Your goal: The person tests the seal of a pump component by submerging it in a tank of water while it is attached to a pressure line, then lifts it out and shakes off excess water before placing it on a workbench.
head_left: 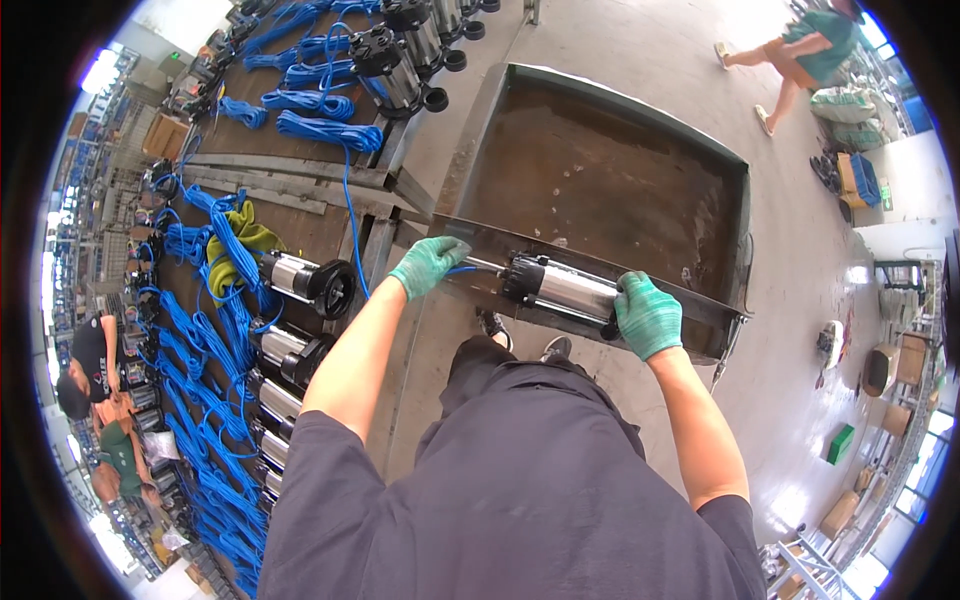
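A submersible pump [573,290], a silver cylinder with black ends, lies sideways over the near edge of a water tank. My right hand [649,314], in a green knit glove, is closed round its right end and hides part of it. My left hand [429,265], gloved alike, is closed on a thin silver rod [484,264] that reaches to the pump's black left end. What lies inside its fingers is hidden. A short bit of blue cable [461,270] shows just below the rod.
The metal tank [600,180] holds brownish water. On the left, a bench [270,185] carries coiled blue cables [215,350], more pumps [300,280] and a yellow-green cloth [240,245]. One person [815,50] walks at far right; others [110,400] are at left.
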A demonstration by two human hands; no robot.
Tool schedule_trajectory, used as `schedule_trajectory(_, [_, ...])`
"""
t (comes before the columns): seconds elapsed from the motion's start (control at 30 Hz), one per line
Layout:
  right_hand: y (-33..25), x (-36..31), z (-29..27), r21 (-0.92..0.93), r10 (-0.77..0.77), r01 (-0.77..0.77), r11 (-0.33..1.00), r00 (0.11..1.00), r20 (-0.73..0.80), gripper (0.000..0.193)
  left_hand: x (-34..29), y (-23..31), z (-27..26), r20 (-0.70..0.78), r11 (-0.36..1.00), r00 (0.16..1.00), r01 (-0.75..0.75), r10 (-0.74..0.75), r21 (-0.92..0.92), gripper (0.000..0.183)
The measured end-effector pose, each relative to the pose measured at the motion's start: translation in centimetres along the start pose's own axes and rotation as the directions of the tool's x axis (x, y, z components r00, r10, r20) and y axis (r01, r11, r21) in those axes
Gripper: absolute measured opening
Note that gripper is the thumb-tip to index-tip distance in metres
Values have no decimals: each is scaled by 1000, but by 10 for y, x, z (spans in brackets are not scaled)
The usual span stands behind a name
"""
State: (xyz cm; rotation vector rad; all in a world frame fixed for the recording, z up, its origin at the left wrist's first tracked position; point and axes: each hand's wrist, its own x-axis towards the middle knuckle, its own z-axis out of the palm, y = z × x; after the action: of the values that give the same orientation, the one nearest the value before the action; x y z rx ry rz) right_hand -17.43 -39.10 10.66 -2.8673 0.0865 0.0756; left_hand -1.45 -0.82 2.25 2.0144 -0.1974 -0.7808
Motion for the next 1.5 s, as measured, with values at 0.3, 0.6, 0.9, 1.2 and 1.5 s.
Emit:
schedule_trajectory(0.3, [-1, 0, 3, 11, -4, 4, 1000, 1000, -15, 22, 26, -4, 6, 18, 962, 962, 274, -274, -12, 39])
schedule_trajectory(0.6, [1, -4, 6, 62, -18, 24, 998, 996, -93, 18, -21, 11, -22, 198, 622, 844, -508, 499, 597, 48])
schedule_trajectory(0.9, [3, -3, 10, 88, -43, 56, 995, 989, -140, 16, 8, 26, -18, 245, 932, 903, 363, -353, 7, 34])
schedule_trajectory(1.2, [0, -2, 9, 102, -25, 39, 994, 991, -135, 14, -24, -8, -8, 4, 946, 957, -288, 291, -147, 30])
schedule_trajectory(1.5, [-1, -4, 8, 108, -1, 15, 994, 992, -128, 13, 5, 18, 3, 173, 834, 886, 463, -430, -300, 34])
